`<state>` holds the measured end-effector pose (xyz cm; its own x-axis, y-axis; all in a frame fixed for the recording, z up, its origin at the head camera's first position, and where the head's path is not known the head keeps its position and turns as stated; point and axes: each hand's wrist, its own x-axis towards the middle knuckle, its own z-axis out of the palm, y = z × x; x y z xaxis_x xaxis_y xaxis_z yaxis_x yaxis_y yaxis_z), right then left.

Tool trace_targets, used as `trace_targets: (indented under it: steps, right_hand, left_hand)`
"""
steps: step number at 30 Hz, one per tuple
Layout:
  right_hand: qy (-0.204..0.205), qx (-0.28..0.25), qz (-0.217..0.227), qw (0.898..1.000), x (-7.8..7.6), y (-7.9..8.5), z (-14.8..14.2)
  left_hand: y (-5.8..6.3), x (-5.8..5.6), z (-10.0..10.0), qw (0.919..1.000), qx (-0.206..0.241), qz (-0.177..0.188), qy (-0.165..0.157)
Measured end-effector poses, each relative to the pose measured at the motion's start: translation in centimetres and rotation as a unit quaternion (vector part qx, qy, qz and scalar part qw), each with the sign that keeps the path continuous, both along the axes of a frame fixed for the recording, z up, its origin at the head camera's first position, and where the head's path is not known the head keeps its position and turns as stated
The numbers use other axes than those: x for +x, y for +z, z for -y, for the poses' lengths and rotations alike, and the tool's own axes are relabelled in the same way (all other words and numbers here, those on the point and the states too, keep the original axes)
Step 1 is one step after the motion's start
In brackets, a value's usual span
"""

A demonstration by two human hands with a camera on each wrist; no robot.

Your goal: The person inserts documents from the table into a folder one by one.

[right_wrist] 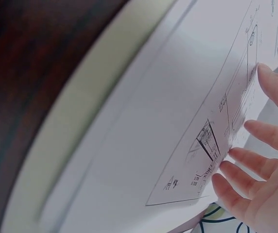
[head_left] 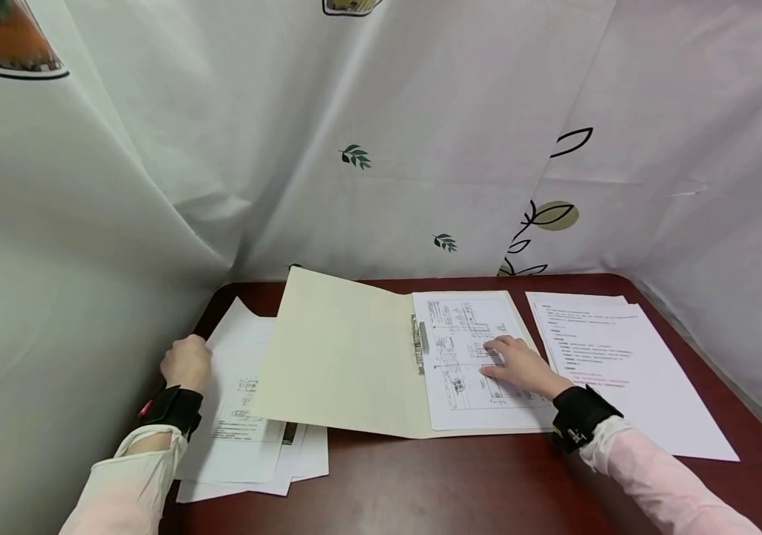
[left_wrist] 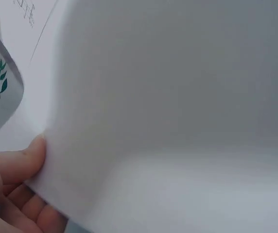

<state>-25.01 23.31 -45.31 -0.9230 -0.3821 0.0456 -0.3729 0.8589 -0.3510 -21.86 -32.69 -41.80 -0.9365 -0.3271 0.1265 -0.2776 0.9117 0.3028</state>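
Note:
A cream file folder (head_left: pixel 347 349) lies spread on the table, its metal clip (head_left: pixel 419 343) near the fold. On its right side sits a sheet with technical drawings (head_left: pixel 451 401). My right hand (head_left: pixel 521 365) rests over that sheet, fingers spread and fairly straight; the right wrist view has the fingertips (right_wrist: pixel 221 182) right at the printed drawing. At the left, my left hand (head_left: pixel 187 362) pinches the edge of a white sheet (head_left: pixel 234 446), thumb on top and fingers curled beneath. In the left wrist view this sheet (left_wrist: pixel 168 97) bends up and fills most of the picture.
Under the lifted sheet, more loose papers (head_left: pixel 310 457) partly slide beneath the folder's left cover. A stack of printed pages (head_left: pixel 648 401) lies to the right of the folder. White patterned fabric (head_left: pixel 421 148) hangs behind and beside the dark red table (head_left: pixel 421 483).

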Motion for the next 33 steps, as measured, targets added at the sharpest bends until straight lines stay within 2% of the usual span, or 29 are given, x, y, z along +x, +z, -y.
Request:
trace_targets:
  steps: [2,6,9,11,13,16,21,25,29,33]
  right_hand:
    - [0.000,0.001,0.004,1.000,0.0,0.0,0.1]
    - [-0.001,0.004,0.007,1.000,-0.1,0.0,0.0]
    - [-0.004,0.004,0.004,1.000,-0.2,-0.1,-0.2]
    - [-0.006,0.003,0.002,1.000,-0.4,-0.2,-0.3]
    - [-0.004,0.002,0.002,1.000,-0.5,-0.3,-0.4]
    - [-0.003,-0.001,0.005,1.000,-0.7,-0.4,-0.3]
    - [-0.001,-0.003,0.004,1.000,-0.6,-0.3,-0.1]
    - [-0.001,-0.003,0.003,1.000,-0.5,-0.1,-0.1]
    - [-0.003,-0.004,0.004,1.000,-0.6,-0.1,-0.1]
    - [-0.005,-0.002,0.006,1.000,-0.7,-0.6,-0.1]
  left_hand:
    - [0.7,0.3,0.0,0.9999,-0.008,-0.011,-0.002]
    - [2.9,0.8,-0.6,0.9969,-0.030,-0.073,-0.007]
    - [5.3,1.3,-1.9,0.9899,-0.045,-0.134,-0.001]
    - [7.0,1.7,-2.9,0.9811,-0.053,-0.186,0.008]
    - [8.6,2.2,-3.7,0.9662,-0.060,-0.250,0.015]
    - [10.8,2.9,-4.7,0.9394,-0.065,-0.337,0.013]
    - [13.7,3.3,-6.3,0.8971,-0.019,-0.440,-0.033]
    - [14.8,2.9,-7.8,0.8680,0.031,-0.490,-0.077]
    - [15.0,2.5,-9.1,0.8478,0.065,-0.512,-0.124]
    - [15.6,2.2,-10.3,0.8270,0.081,-0.536,-0.150]
